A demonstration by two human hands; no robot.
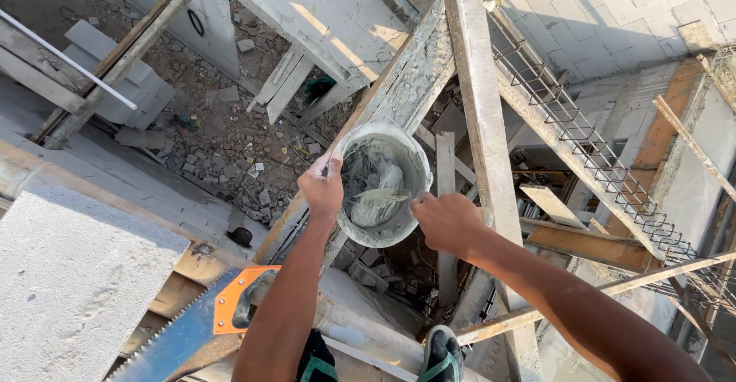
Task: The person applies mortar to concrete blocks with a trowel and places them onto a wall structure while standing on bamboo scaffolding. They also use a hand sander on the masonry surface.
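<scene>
My left hand [322, 190] grips the near-left rim of a grey bucket [418, 169] smeared with wet mortar. The bucket sits tilted on a slanted timber beam [406, 83] high above the ground. My right hand [448, 221] is closed on the handle of a trowel [379, 198] whose blade lies inside the bucket in the grey mortar. Both forearms reach forward from the bottom of the view.
A large grey block [73, 275] lies at lower left beside a blue handsaw with an orange handle [222, 309]. Rubble covers the ground far below [222, 137]. A rebar cage [583, 137] runs diagonally at right. My sandalled foot [442, 355] rests on a plank.
</scene>
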